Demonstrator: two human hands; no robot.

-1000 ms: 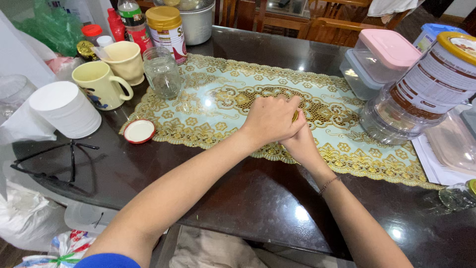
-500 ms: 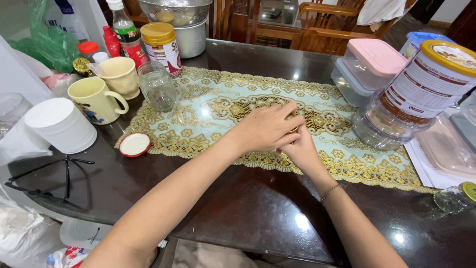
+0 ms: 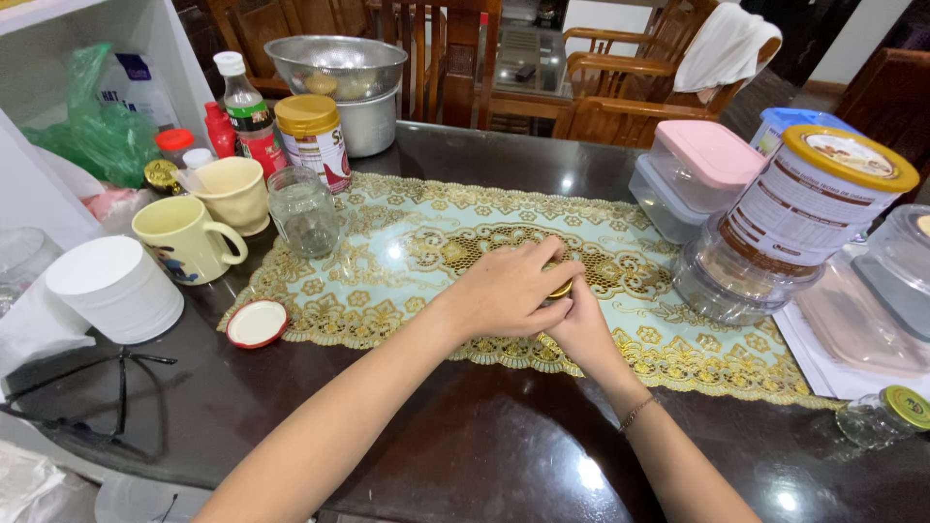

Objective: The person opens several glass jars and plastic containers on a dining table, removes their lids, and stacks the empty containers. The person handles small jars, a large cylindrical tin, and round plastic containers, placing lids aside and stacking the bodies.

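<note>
Gold-coloured round lid sits pinched between left hand above and right hand below, its jar hidden, so progress is unclear.

A small gold-lidded thing, mostly hidden between the clasping hands, sits on the gold-patterned mat.

The left hand lies over the right hand, and together they cover nearly all of a small gold-coloured object; only a sliver shows, too little to tell its kind. The clear rectangular plastic container and white cloth bundle are cut off by the picture's edges.
</note>
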